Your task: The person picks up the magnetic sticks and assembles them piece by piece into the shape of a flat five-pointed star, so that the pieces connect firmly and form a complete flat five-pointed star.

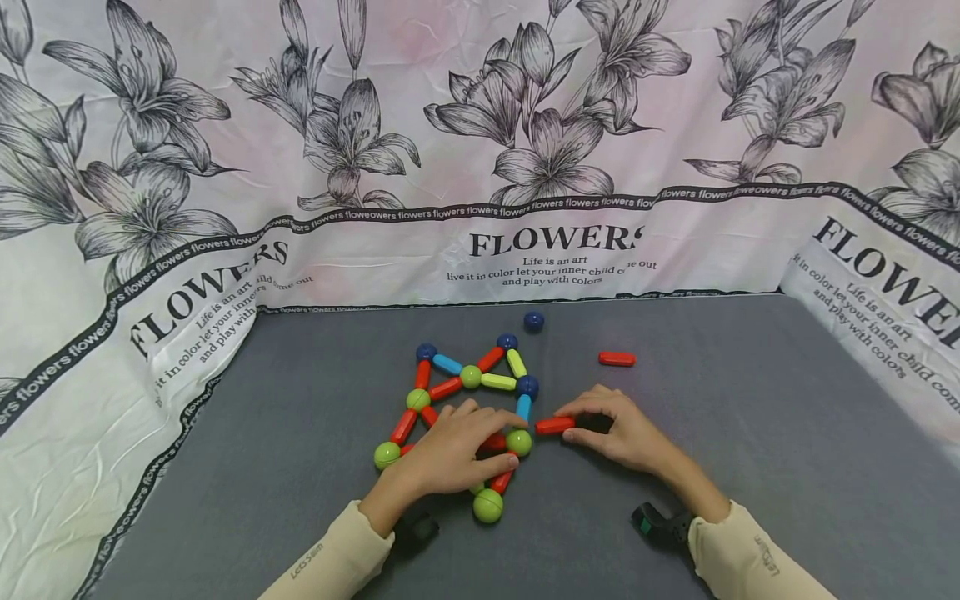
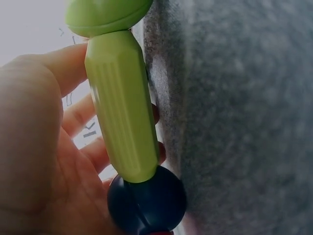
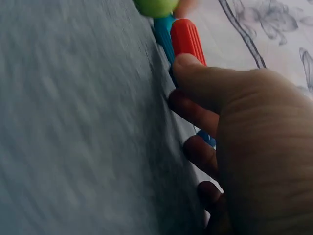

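A flat framework of magnetic sticks and balls lies on the grey table, with red, blue and yellow-green sticks between green and dark blue balls. My left hand (image 1: 457, 446) reaches over its middle. Thumb and index finger hold a green ball (image 1: 518, 442) on its right side from both sides. In the left wrist view a yellow-green stick (image 2: 122, 105) joins a dark blue ball (image 2: 146, 199) in front of the palm. My right hand (image 1: 618, 429) pinches a red magnetic stick (image 1: 554, 426) by one end, its other end pointing at that green ball. Part of the framework is hidden under the left hand.
A loose dark blue ball (image 1: 534, 322) lies behind the framework, near the cloth backdrop. One loose red stick (image 1: 617, 359) is on the table (image 1: 720, 392) beyond the right hand. The flower-printed cloth (image 1: 375, 258) rises at the table's back edge.
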Available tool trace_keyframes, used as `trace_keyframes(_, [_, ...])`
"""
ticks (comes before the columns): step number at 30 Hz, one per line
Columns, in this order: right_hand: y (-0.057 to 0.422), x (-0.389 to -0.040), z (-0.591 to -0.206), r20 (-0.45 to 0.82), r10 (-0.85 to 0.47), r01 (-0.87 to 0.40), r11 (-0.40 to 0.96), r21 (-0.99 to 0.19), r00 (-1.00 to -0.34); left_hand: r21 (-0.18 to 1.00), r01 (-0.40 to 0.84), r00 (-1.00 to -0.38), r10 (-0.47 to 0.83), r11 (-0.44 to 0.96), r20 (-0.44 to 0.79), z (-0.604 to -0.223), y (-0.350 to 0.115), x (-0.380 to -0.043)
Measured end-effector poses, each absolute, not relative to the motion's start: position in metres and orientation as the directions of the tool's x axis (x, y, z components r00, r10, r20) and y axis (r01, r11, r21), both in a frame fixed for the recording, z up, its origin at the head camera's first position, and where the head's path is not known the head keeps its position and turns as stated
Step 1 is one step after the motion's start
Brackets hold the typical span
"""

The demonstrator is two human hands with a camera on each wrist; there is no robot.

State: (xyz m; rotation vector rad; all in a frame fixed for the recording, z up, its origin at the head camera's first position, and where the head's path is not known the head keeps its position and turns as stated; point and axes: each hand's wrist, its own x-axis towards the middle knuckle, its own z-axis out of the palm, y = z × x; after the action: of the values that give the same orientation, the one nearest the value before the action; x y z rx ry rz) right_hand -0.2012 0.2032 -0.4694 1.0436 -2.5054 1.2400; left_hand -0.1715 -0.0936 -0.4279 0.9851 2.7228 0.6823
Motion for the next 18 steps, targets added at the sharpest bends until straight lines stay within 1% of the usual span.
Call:
trace_keyframes(4, [0.198, -0.198, -0.469, 0.377, -0.546, -0.628, 0.397, -0.670, -0.748, 0.511, 0.533, -0.789, 0.615, 0.675, 0.011, -0.430, -0.094, -0.174])
trace_keyframes(6, [0.197, -0.198, -0.469, 0.380, -0.554, -0.634, 0.389, -0.669, -0.741, 0.524, 0.514, -0.802, 0.597, 0.679, 0.014, -0.431, -0.094, -0.175])
trace_keyframes(12, [0.196, -0.197, -0.469, 0.370, -0.552, -0.627, 0.399, -0.669, -0.747, 0.524, 0.490, -0.824, 0.567, 0.696, 0.018, -0.433, -0.093, -0.176])
trace_keyframes(14, [0.196, -0.197, -0.469, 0.366, -0.552, -0.623, 0.404, -0.670, -0.750, 0.485, 0.511, -0.823, 0.567, 0.709, 0.039, -0.435, -0.094, -0.176])
trace_keyframes(18, [0.196, -0.197, -0.468, 0.355, -0.551, -0.616, 0.412, -0.672, -0.756, 0.352, 0.561, -0.819, 0.563, 0.749, 0.108, -0.440, -0.096, -0.176])
